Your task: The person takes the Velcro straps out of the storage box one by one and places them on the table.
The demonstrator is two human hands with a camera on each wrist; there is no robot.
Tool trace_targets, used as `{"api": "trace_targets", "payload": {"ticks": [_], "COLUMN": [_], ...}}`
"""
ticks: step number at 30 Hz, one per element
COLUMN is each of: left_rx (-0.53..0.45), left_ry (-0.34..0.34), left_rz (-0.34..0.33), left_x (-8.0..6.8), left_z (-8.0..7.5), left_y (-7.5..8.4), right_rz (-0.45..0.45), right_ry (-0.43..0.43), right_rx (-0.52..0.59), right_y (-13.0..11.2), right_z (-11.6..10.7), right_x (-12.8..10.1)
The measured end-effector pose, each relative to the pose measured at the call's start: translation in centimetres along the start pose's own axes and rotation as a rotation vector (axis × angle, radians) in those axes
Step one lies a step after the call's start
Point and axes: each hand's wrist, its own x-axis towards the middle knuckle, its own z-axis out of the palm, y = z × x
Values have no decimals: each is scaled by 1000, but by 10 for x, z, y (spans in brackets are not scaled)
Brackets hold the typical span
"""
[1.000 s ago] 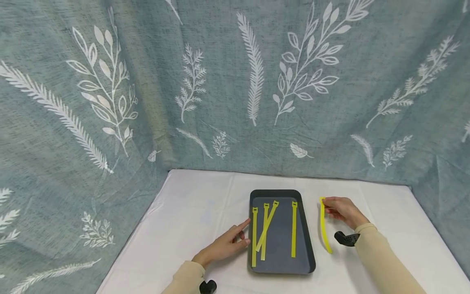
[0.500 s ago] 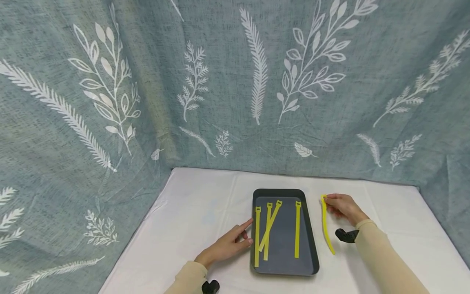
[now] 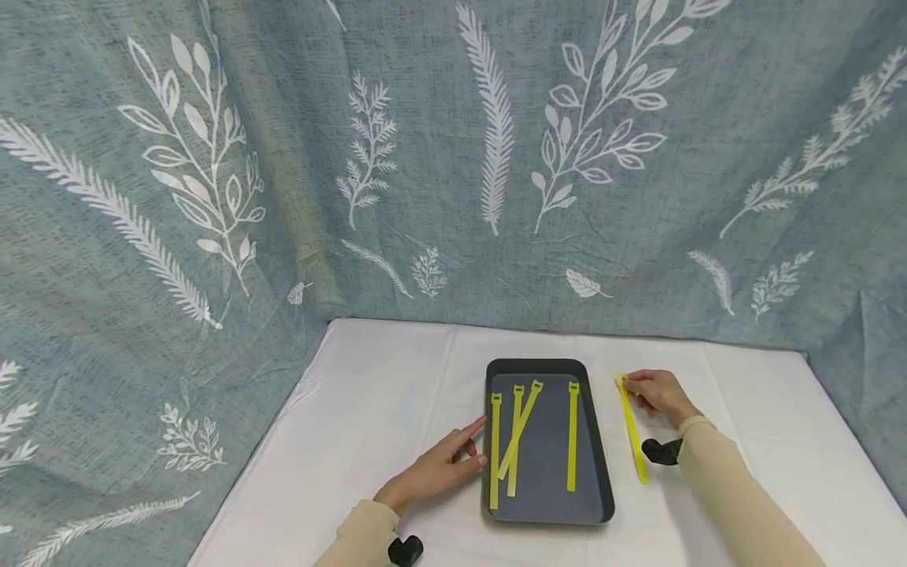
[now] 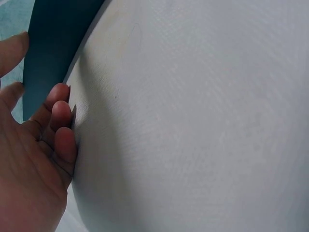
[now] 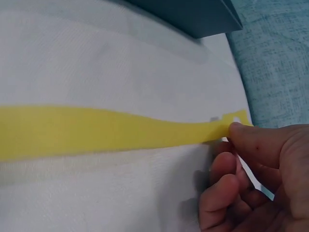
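A dark grey tray point(image 3: 604, 472) sits on the white table and holds several yellow straps point(image 3: 571, 437) laid lengthwise. One more yellow strap point(image 3: 633, 429) lies on the table just right of the tray. My right hand point(image 3: 643, 390) pinches its far end. The right wrist view shows the fingertips point(image 5: 239, 130) on the notched end of that strap point(image 5: 96, 130). My left hand point(image 3: 459, 454) rests on the table at the tray's left side, index finger stretched out to the rim. In the left wrist view the loosely curled fingers point(image 4: 60, 121) lie against the tray wall point(image 4: 53, 43) and hold nothing.
The table is covered in a white cloth point(image 3: 383, 394). A grey-green curtain with white leaf prints point(image 3: 453, 157) hangs behind and on both sides. Black wrist mounts point(image 3: 662, 450) sit on both forearms.
The strap in my right hand was bowed a second ago and now lies straighter on the table. The left hand has stayed put. The head view has shifted slightly.
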Motion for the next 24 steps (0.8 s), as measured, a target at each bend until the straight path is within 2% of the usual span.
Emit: {"api": "trace_targets", "payload": {"ticks": [7, 12, 18, 24], "left_rx": [-3, -10, -11, -9], "left_ry": [3, 4, 3, -11], "left_rz": [12, -1, -5, -7], "left_x": [0, 0, -2, -5], "left_z": [0, 0, -1, -1], "left_y": [0, 1, 4, 5], "right_rz": [-33, -24, -44, -70], "right_ry": [32, 60, 54, 0], "right_rx": [-11, -2, 60, 89], "right_y": [3, -4, -25, -62], "right_z": [2, 1, 5, 18], "right_x": [-2, -3, -4, -5]}}
